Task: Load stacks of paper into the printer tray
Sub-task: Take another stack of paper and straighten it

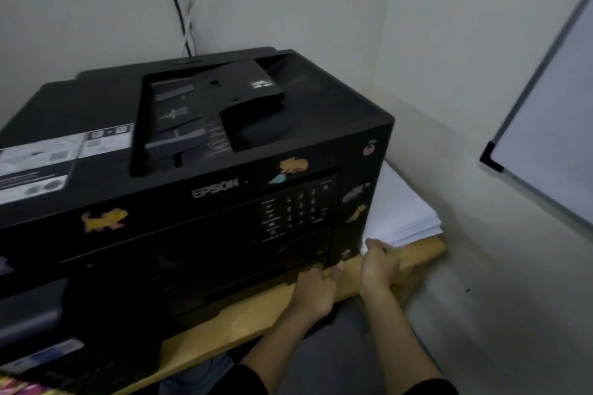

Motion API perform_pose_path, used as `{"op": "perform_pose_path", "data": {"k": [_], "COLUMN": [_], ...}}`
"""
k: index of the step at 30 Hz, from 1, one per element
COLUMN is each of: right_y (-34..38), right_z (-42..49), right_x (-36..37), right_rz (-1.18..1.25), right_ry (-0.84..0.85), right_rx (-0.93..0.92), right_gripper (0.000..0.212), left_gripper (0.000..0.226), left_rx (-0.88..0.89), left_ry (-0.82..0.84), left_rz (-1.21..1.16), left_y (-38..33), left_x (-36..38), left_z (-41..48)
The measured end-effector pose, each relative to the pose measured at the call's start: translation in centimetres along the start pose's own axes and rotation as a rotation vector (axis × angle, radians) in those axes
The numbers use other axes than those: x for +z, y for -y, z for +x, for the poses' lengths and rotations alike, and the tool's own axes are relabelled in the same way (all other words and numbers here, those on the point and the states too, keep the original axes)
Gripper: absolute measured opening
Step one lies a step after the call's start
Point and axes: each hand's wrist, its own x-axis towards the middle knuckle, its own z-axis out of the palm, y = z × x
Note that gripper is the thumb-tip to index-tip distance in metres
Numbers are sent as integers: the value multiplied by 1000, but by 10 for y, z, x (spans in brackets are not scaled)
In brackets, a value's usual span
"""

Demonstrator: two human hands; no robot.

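Observation:
A large black Epson printer (179, 176) with animal stickers fills the left and middle of a wooden table (420, 250). A stack of white paper (401, 208) lies on the table to the printer's right, against the wall. My right hand (380, 263) curls its fingers on the near corner of that stack. My left hand (316, 292) rests at the printer's lower front right, with its fingers tucked at the bottom edge of the front panel. The printer's tray itself is dark and hard to make out.
Walls close in behind and to the right of the table. A whiteboard (552, 125) leans on the right wall. Cables (183, 3) run down the back wall behind the printer. The floor (481, 330) lies below the table's right end.

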Motion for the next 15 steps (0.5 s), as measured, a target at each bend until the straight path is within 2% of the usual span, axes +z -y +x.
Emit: {"op": "perform_pose_path", "data": {"k": [3, 6, 9, 11, 15], "right_y": [22, 44, 66, 79, 96], "right_z": [47, 96, 147, 176, 210], "right_x": [-10, -19, -24, -22, -14], "right_rz": [-91, -244, -383, -528, -1014], "right_ry": [-1, 17, 29, 51, 122], "right_rx": [-75, -148, -204, -221, -182], "right_gripper": [27, 27, 30, 36, 57], "left_gripper": [68, 67, 64, 54, 53], "left_rx": [75, 89, 75, 60, -20], "left_ry": [119, 151, 90, 9, -77], "left_rz": [54, 58, 82, 153, 378], "left_y": [-39, -75, -106, -120, -130], "left_x": [24, 54, 79, 88, 95], "left_z": [32, 60, 87, 104, 137]}}
